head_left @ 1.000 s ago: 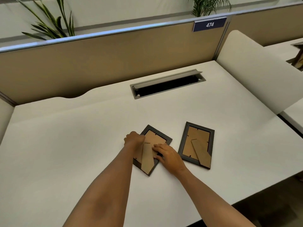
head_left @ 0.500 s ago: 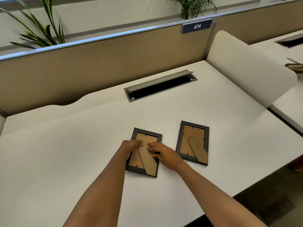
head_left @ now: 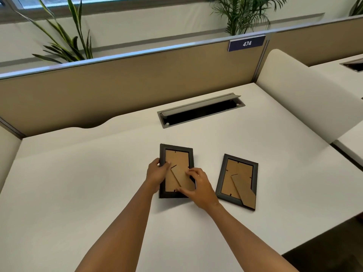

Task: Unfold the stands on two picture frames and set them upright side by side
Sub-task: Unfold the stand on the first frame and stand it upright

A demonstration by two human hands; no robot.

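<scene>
Left hand (head_left: 157,173): I grip the left picture frame (head_left: 177,157) by its left edge
Right hand (head_left: 200,188): my fingers pinch its cardboard stand (head_left: 179,178)
Right picture frame (head_left: 236,181): face down on the table (head_left: 78,183), stand folded flat

Two black picture frames (head_left: 176,147) with plain brown card backs, white desk (head_left: 78,183), tan partition (head_left: 117,85) (navy tag (head_left: 246,43))
</scene>
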